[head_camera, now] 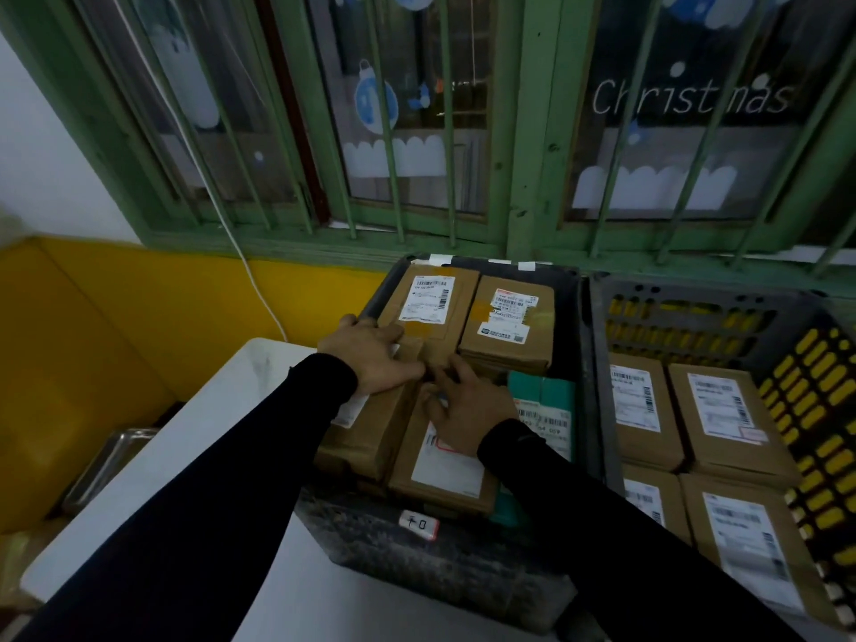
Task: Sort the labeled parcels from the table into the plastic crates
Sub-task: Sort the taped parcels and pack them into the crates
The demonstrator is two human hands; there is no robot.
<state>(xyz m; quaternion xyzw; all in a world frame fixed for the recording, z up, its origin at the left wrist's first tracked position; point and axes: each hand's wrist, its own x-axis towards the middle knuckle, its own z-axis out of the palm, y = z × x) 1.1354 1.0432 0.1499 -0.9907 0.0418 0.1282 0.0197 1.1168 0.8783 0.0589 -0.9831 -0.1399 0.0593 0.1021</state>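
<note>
Where parcels fill the black crate (463, 567), left hand (370, 359) and right hand (468, 405) press flat, fingers spread, on brown parcels (370, 437).

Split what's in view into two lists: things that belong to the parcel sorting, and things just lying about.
Part of the job:
- dark crate packed with brown parcels
- grey crate with more labeled parcels
- teal parcel
- left hand and right hand, resting on parcels
- white table

Lying about:
- white cable
- metal tray

We see a green barred window (463, 132) with Christmas decals, a white cable (222, 220) hanging below it.
</note>
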